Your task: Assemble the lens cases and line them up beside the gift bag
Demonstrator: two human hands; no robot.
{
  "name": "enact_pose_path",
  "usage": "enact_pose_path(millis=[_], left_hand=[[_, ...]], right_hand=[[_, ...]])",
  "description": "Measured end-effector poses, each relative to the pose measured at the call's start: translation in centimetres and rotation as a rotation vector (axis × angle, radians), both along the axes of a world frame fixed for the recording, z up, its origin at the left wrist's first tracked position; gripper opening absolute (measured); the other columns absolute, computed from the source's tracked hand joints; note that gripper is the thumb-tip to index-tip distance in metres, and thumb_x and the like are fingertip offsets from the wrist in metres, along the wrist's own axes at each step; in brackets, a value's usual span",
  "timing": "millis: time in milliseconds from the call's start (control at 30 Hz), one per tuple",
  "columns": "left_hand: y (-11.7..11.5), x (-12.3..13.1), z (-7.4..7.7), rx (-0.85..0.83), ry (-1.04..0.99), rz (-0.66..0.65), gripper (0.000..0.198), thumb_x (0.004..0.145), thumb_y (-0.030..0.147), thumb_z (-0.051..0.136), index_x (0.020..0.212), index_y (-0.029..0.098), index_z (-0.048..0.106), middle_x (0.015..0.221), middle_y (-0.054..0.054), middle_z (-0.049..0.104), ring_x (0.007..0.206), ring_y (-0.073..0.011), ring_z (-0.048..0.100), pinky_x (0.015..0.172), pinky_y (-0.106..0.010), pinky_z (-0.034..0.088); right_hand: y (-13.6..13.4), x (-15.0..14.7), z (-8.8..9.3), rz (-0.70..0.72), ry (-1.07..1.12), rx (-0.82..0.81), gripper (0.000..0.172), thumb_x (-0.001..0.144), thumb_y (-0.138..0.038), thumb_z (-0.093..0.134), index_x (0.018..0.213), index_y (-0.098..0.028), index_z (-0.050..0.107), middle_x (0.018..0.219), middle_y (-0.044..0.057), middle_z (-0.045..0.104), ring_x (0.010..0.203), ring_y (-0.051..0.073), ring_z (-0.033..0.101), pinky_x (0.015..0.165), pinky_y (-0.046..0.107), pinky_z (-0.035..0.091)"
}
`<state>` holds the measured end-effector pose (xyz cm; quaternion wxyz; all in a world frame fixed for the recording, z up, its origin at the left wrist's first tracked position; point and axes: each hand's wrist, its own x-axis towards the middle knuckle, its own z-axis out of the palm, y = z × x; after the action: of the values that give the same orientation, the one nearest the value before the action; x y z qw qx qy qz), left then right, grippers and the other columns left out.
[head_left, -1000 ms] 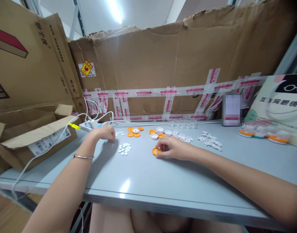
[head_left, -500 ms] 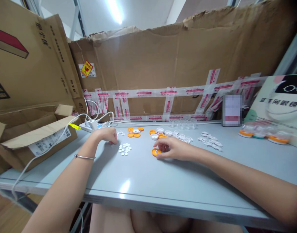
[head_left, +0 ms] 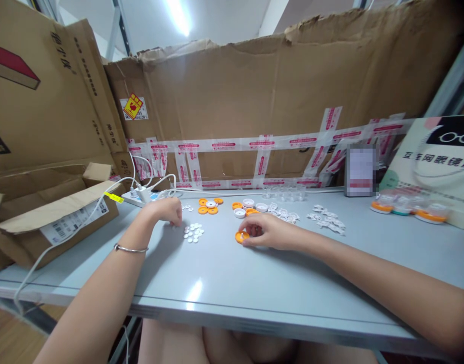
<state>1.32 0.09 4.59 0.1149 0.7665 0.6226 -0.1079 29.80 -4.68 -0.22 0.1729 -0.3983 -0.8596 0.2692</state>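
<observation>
Orange cap (head_left: pixel 238 238) in the head view, on the grey bench (head_left: pixel 217 283) with a white bit (head_left: pixel 242 235) showing inside; right hand (head_left: pixel 268 232) has its grip clamped on the cap's near-right rim, left hand (head_left: pixel 169 210) curled beside loose white discs (head_left: pixel 194 233), can't tell if its grip holds anything. Likely risks: rim-only hold lets the cap skid or tip, jarring the bit; a low left-hand sweep scatters discs.
</observation>
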Motion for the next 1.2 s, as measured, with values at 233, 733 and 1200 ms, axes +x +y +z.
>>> enact_pose_path(millis=[233, 733, 1200], left_hand=[[0.2, -0.1, -0.3, 0.006, 0.026, -0.007, 0.015, 0.054, 0.02, 0.053, 0.057, 0.015, 0.066, 0.06, -0.003, 0.066, 0.059, -0.0148, 0.057, 0.052, -0.02, 0.039], [-0.9, 1.9, 0.1, 0.277, 0.045, -0.105, 0.016, 0.058, 0.014, 0.051, 0.065, 0.015, 0.065, 0.066, -0.004, 0.064, 0.06, -0.0153, 0.054, 0.054, -0.023, 0.036], [-3.2, 9.3, -4.3, 0.532, -0.385, -0.864, 0.01, 0.077, 0.017, 0.052, 0.076, 0.015, 0.063, 0.077, -0.003, 0.064, 0.072, -0.0126, 0.057, 0.068, -0.022, 0.039]], right_hand=[[0.0, -0.1, 0.0, 0.01, 0.001, 0.012, 0.027, 0.071, -0.037, 0.059, 0.087, -0.016, 0.064, 0.07, 0.001, 0.055, 0.062, 0.011, 0.048, 0.055, 0.023, 0.037], [-0.2, -0.1, 0.1, 0.009, 0.002, 0.012, 0.027, 0.071, -0.036, 0.059, 0.087, -0.015, 0.064, 0.071, 0.001, 0.055, 0.063, 0.011, 0.049, 0.056, 0.023, 0.038], [0.4, -0.4, -0.8, 0.056, 0.109, 0.021, 0.022, 0.071, -0.032, 0.06, 0.084, -0.014, 0.063, 0.071, 0.001, 0.054, 0.062, 0.01, 0.046, 0.056, 0.023, 0.04]])
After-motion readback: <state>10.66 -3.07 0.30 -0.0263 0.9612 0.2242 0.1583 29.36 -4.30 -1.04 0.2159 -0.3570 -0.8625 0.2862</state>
